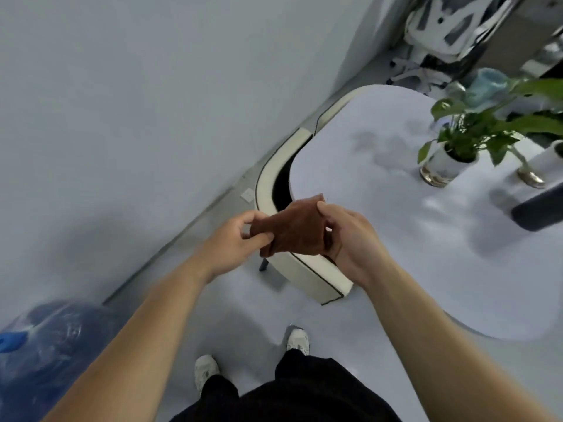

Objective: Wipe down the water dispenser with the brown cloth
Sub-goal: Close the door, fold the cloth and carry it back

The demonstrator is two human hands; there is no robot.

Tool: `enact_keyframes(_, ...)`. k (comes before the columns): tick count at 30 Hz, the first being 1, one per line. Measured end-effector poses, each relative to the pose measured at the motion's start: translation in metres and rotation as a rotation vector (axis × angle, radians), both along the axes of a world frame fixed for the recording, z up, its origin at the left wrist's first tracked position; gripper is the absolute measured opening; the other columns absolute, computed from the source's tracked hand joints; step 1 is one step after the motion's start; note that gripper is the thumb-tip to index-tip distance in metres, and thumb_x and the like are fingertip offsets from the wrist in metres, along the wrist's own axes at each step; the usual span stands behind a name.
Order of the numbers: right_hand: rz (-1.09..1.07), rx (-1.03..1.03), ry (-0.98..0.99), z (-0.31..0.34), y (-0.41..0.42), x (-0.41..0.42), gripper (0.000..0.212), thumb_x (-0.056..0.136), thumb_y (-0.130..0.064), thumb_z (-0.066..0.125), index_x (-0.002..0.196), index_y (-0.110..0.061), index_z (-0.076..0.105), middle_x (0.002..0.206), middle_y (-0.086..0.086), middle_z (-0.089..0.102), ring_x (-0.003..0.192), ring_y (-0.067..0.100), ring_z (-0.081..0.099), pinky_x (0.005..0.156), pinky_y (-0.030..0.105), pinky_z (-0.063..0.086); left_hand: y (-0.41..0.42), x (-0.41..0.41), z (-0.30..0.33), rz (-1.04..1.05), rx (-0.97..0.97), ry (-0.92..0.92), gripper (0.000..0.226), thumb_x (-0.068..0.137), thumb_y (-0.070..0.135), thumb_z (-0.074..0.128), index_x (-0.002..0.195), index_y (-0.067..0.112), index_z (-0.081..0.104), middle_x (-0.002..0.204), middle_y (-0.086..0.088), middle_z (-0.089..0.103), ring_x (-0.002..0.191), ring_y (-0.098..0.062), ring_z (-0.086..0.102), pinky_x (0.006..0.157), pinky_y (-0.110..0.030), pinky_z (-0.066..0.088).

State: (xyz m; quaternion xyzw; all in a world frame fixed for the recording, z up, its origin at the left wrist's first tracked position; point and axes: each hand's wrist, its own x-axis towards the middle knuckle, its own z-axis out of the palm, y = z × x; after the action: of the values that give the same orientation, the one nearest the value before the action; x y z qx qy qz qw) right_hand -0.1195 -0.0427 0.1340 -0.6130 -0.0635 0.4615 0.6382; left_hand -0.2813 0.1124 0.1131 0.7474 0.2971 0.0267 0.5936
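Note:
The brown cloth (292, 228) is folded and held in the air between both hands, over a cream chair. My left hand (234, 242) pinches its left edge with thumb and fingers. My right hand (347, 239) grips its right side, thumb on top. A blue water bottle (45, 345) in clear plastic wrap lies at the lower left, blurred. The body of the water dispenser is not in view.
A white oval table (380, 239) fills the right, with a potted green plant (454, 156) and a dark object (539, 208) on it. A cream curved chair (304, 269) is tucked under its left edge. Grey wall at left; office chairs (451, 25) at the far back.

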Motion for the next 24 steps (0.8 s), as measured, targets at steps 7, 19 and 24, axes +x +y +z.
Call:
enact_keyframes(7,-0.215,0.032,0.097,-0.023,-0.071,0.072,0.026,0.102,-0.017,0.054,0.107,0.002,0.071,0.083,0.007,0.074,0.081,0.022,0.071,0.073,0.036,0.059,-0.049,0.107,-0.037,-0.054,-0.631,-0.008,0.036,0.099,0.012,0.057,0.133,0.024,0.058,0.126,-0.004,0.065,0.101,-0.021,0.066,0.106,-0.049,0.049)
enact_keyframes(19,-0.401,-0.061,0.208,-0.078,-0.108,0.144,0.032,0.102,-0.02,0.052,0.119,0.0,0.07,0.104,0.011,0.075,0.092,0.025,0.071,0.088,0.045,0.057,-0.074,0.209,-0.075,-0.022,-0.767,0.045,0.037,0.099,-0.001,0.047,0.133,0.01,0.059,0.129,-0.004,0.069,0.115,-0.02,0.066,0.1,-0.041,0.05)
enact_keyframes(24,-0.43,-0.195,0.18,-0.098,-0.087,0.171,0.014,0.1,-0.011,0.057,0.105,-0.007,0.069,0.095,0.007,0.074,0.078,0.024,0.071,0.073,0.036,0.06,-0.039,0.251,-0.095,-0.108,-0.536,0.136,0.048,0.096,-0.006,0.052,0.138,0.017,0.057,0.143,0.001,0.059,0.121,-0.014,0.063,0.105,-0.04,0.05)
